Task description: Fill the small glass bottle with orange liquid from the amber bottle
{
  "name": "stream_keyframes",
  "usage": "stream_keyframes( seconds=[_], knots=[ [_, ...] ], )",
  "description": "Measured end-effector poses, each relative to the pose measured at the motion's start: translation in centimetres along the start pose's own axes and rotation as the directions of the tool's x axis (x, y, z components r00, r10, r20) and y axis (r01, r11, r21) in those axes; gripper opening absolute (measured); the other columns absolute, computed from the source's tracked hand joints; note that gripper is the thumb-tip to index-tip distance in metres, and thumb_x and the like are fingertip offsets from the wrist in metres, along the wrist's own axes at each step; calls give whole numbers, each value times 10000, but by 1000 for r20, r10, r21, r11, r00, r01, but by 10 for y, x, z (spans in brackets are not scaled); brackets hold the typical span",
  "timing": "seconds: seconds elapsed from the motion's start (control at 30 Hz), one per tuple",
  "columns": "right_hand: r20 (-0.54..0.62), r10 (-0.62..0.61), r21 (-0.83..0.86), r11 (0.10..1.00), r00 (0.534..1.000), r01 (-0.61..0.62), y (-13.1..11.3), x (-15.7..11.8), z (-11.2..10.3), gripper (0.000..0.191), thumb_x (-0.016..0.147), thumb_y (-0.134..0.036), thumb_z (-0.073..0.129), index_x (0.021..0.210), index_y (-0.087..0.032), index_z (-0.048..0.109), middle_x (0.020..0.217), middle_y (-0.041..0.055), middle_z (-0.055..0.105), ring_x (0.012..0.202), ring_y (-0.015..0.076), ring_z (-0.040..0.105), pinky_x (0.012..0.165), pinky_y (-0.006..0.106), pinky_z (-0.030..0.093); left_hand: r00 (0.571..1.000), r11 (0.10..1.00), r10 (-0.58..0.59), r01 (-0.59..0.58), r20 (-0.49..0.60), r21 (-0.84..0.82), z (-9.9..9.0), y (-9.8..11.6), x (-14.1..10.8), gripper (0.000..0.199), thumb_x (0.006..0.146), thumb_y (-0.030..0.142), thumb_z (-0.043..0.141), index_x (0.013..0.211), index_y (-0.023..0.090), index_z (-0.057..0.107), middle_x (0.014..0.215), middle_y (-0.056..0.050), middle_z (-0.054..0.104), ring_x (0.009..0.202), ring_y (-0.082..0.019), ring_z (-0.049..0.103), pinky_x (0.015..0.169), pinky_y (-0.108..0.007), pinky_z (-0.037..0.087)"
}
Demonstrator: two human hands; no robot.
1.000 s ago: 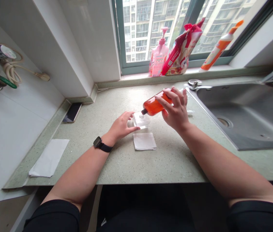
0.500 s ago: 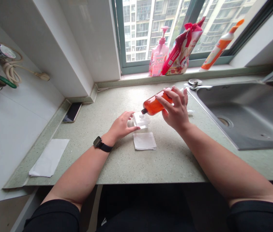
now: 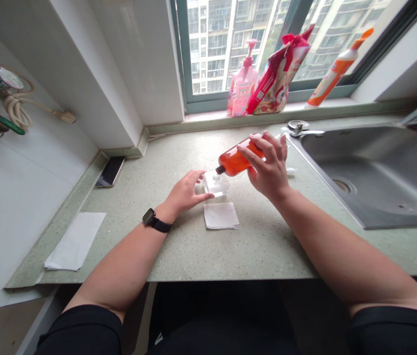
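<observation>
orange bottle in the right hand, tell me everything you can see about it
The smooth clear bottle of orange liquid, plastic or glass, looks mostly full and has a narrow dark tip at its neck. It is tilted neck-down to the left, held in the grip of the right hand, whose fingers cover its far end. The tip sits at the top of a small clear square container; whether they touch is unclear. The bottle is held above the speckled green countertop, not resting on it.

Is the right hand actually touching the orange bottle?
Touching: the head view shows the right hand with its fingers wrapped around the orange bottle.
</observation>
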State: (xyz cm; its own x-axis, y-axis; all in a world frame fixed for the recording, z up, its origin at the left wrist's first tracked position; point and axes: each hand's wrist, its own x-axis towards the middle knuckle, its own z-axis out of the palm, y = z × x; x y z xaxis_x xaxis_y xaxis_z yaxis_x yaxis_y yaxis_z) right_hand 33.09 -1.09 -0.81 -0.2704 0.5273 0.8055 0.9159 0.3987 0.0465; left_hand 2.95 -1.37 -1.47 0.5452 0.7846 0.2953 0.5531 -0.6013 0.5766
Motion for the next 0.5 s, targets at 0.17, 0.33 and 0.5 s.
stream_keyframes(
  seconds=[0.17,0.33,0.5],
  knots=[
    [6,3,44,999,1000,-3,1,0,0,981,904,-80,627,1649,-616,279,1631,-19,512,1577,414,409,1293,797,200,1000,1000,13,-13,-9,4,0,-1,0,659,910,512,843,1431,242,544,1304,-100,685,1149,-284,695,956,-472,606],
    [-3,1,3,1000,1000,-1,-1,1,-1,992,905,-63,612,1656,-608,259,1610,-4,527,1568,408,427,1287,792,231,1000,1000,13,-13,-9,1,0,-2,1,662,907,511,847,1426,230,547,1310,-108,683,1152,-286,696,962,-471,601],
    [-10,-8,33,999,1000,8,-1,1,-1,966,911,-66,621,1651,-595,296,1613,-3,526,1569,397,422,1299,775,214,1000,1000,14,-14,-12,-4,1,-2,1,661,905,494,853,1427,229,547,1305,-113,685,1150,-287,698,978,-485,596]
  ],
)
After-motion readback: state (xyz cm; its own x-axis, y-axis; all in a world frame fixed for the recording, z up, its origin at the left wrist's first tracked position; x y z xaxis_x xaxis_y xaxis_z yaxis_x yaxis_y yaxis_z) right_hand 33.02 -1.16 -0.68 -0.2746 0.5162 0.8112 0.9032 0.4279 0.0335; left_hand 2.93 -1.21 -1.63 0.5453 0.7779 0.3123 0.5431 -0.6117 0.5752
